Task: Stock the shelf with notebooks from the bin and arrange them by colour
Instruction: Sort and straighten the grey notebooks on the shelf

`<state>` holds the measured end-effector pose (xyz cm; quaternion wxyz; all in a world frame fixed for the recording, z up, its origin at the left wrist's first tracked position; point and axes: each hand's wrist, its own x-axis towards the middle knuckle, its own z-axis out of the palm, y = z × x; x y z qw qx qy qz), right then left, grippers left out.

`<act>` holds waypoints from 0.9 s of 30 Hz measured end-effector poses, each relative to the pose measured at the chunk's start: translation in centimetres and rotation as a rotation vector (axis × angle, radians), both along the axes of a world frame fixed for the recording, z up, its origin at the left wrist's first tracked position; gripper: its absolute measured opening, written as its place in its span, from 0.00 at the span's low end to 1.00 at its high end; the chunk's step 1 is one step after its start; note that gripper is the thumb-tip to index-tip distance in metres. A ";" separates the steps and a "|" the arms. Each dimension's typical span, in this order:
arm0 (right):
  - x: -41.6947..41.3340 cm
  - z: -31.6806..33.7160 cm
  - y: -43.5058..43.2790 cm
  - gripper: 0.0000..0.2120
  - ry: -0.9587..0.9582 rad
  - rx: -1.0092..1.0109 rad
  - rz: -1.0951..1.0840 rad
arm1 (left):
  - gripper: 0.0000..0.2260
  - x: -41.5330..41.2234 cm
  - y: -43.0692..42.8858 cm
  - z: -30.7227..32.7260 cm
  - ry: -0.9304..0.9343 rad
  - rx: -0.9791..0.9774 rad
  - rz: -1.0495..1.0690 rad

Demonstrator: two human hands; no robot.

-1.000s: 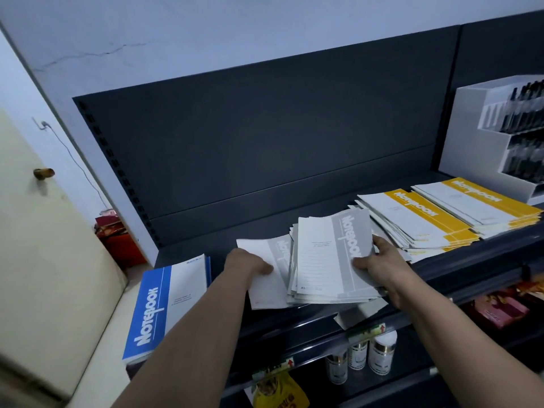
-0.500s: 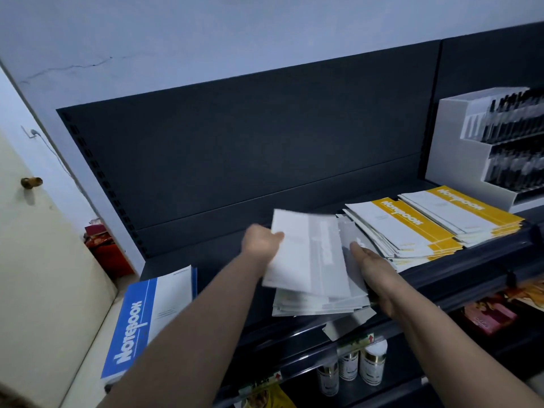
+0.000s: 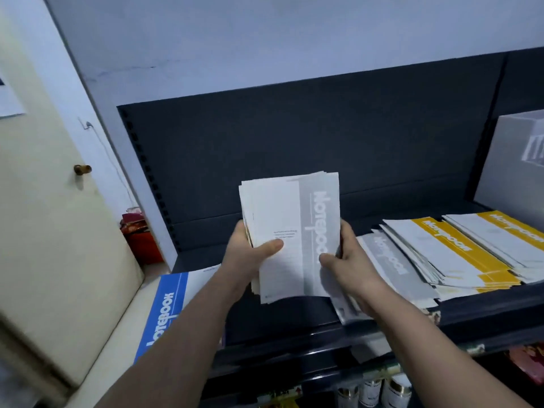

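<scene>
A stack of grey-and-white notebooks (image 3: 288,228) is held upright above the dark shelf (image 3: 282,316). My left hand (image 3: 250,254) grips its left edge, thumb on the cover. My right hand (image 3: 347,260) grips the right edge by the grey band. More grey notebooks (image 3: 394,269) lie flat on the shelf just right of my right hand. Two piles of yellow-and-white notebooks (image 3: 459,254) lie further right. Blue-and-white notebooks (image 3: 167,307) lie at the shelf's left end, partly behind my left forearm.
A white display box (image 3: 512,172) stands at the shelf's right end. The dark back panel (image 3: 294,142) rises behind the shelf. A cream door (image 3: 53,201) with a knob is at the left, and red packages (image 3: 138,234) are beside it. Small jars (image 3: 379,391) stand on the lower shelf.
Both hands have lifted the grey stack off the shelf and stood it upright. The view has swung to the left, so the yellow piles sit nearer the right edge.
</scene>
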<state>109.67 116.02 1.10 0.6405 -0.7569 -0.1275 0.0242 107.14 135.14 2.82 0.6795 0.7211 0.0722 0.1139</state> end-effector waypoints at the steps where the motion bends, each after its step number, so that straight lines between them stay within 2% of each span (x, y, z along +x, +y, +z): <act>1: 0.1 0.2 0.9 0.32 -0.059 -0.060 0.013 | 0.25 -0.3 0.4 -0.2 -0.045 0.016 0.027; 4: 0.0 -0.5 2.7 0.31 -0.101 -0.093 0.071 | 0.23 -1.0 1.4 -2.5 -0.099 0.049 0.077; 6: -0.5 -1.7 3.2 0.31 -0.088 -0.053 0.104 | 0.24 -1.7 1.8 -4.4 -0.071 0.042 0.100; 10: -1.2 -3.4 4.2 0.28 -0.072 0.054 0.132 | 0.31 -2.3 1.4 -6.6 -0.043 0.023 0.103; 13: -1.2 -3.2 4.5 0.26 -0.104 0.110 0.104 | 0.30 -2.2 1.3 -6.4 -0.089 0.001 0.115; 17: -1.0 -2.9 4.3 0.33 -0.158 0.097 0.062 | 0.33 -2.4 1.2 -5.7 -0.116 0.038 0.186; 21: -0.8 -2.4 4.9 0.36 -0.145 0.112 0.060 | 0.34 -2.2 0.6 -5.3 -0.145 0.040 0.227; 24: -0.2 -2.1 5.1 0.36 -0.146 0.091 0.067 | 0.32 -1.9 0.2 -4.6 -0.150 0.064 0.233; 27: -0.2 -2.3 4.9 0.36 -0.149 0.040 0.079 | 0.26 -1.9 0.2 -4.3 -0.132 0.060 0.201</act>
